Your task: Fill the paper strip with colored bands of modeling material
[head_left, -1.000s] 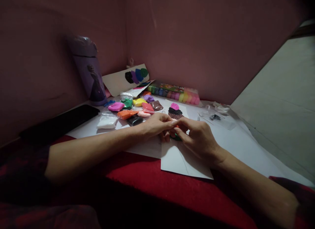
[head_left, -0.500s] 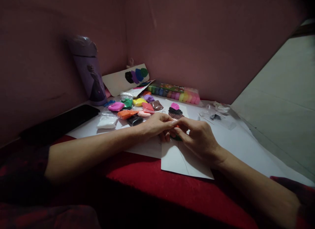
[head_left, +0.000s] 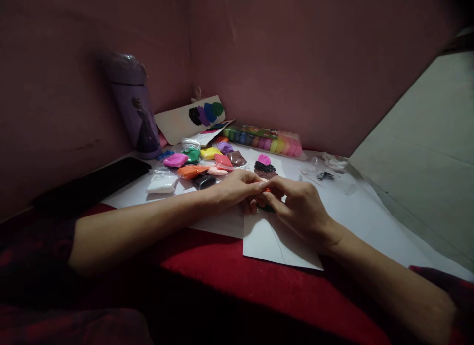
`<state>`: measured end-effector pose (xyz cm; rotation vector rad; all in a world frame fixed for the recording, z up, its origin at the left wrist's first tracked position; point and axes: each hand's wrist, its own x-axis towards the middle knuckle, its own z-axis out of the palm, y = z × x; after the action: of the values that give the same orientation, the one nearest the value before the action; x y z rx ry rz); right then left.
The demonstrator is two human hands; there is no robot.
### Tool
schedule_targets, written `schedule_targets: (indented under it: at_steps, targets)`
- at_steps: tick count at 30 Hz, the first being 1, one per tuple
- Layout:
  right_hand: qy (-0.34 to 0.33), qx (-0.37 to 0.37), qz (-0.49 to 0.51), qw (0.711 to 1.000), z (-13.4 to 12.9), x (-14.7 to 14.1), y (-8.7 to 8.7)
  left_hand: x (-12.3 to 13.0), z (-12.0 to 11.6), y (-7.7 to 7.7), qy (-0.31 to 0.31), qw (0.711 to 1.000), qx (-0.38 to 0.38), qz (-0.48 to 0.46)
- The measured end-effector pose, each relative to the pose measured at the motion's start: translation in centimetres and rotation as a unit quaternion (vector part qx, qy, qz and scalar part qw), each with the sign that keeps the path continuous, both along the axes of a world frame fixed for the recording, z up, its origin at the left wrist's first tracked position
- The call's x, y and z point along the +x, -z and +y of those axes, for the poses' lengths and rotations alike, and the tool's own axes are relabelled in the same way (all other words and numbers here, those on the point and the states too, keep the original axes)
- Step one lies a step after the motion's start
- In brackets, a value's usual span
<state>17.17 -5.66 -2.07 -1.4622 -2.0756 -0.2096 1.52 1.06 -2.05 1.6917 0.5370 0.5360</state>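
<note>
My left hand (head_left: pixel 242 187) and my right hand (head_left: pixel 298 201) meet at the fingertips above a white sheet of paper (head_left: pixel 281 243). Both are closed in a pinch; whatever sits between the fingers is too small and covered to name. Patches of modelling clay run down the sheet beneath them: pink clay (head_left: pixel 264 159), black clay (head_left: pixel 264 166) and brown clay (head_left: pixel 267 174) show above the fingers. A bit of orange and a dark green patch (head_left: pixel 267 207) peek out between and below the hands, which hide the middle of the sheet.
Left of the hands lie several clay packets, such as a white packet (head_left: pixel 162 182) and an orange packet (head_left: pixel 192 172). Behind are a purple bottle (head_left: pixel 137 107), a clay-covered card (head_left: pixel 177 120) and a clay box (head_left: pixel 262 140). Plastic bags (head_left: pixel 333 176) lie right, a black phone-like slab (head_left: pixel 99 179) left.
</note>
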Motion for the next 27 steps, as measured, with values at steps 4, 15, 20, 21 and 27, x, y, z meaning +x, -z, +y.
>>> schedule_targets:
  at_steps: [4,15,20,21,27]
  targets:
    - [-0.001,0.002,-0.002,1.0,0.05,0.05,-0.03,0.04,0.03,-0.05,0.002,1.0,0.011,0.008]
    - [-0.013,-0.004,-0.004,1.0,0.21,0.17,0.09,0.19,0.19,0.09,-0.002,0.999,0.027,0.025]
    - [-0.027,-0.013,-0.005,1.0,0.27,0.15,-0.01,0.2,0.07,-0.07,-0.007,0.999,0.028,0.034]
    - [-0.028,-0.012,-0.005,1.0,0.27,0.16,0.0,0.21,0.04,-0.11,-0.009,0.999,0.03,0.036]
    - [-0.027,-0.008,-0.01,1.0,0.23,0.27,0.15,0.22,0.05,-0.06,-0.012,0.998,0.035,0.041]
